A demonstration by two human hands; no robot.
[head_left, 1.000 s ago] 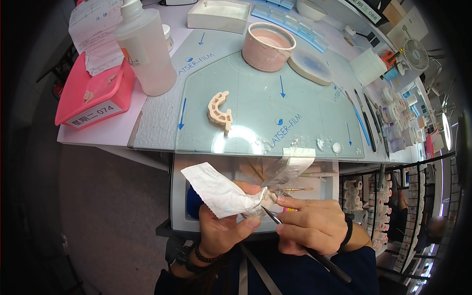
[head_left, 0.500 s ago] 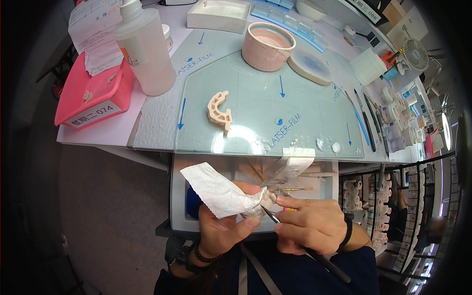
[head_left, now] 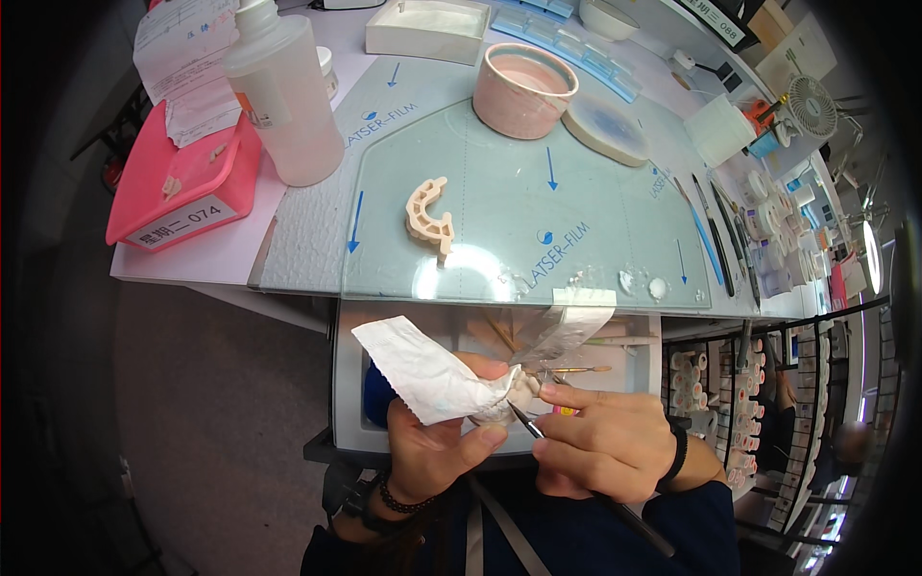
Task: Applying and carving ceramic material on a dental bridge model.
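Nearest the person, the left hand has its grip closed around a small pale dental piece cradled in a crumpled white tissue, held just above the open drawer. The right hand pinches a thin dark-handled brush like a pen, its tip touching the piece at the tissue's edge. Judged from this, work on the held piece is in progress, not finished; how much of its surface is covered cannot be told. In the drawer lie further slim tools and a sheet of clear film. Beyond, on the worktop, a glass slab carries a second, arch-shaped cream dental casting, lying apart and untouched, with a few small white dabs near the slab's front edge. Farther back stand a pink-filled round bowl, a blue-tinted flat palette, a white plastic bottle and a pink tray.
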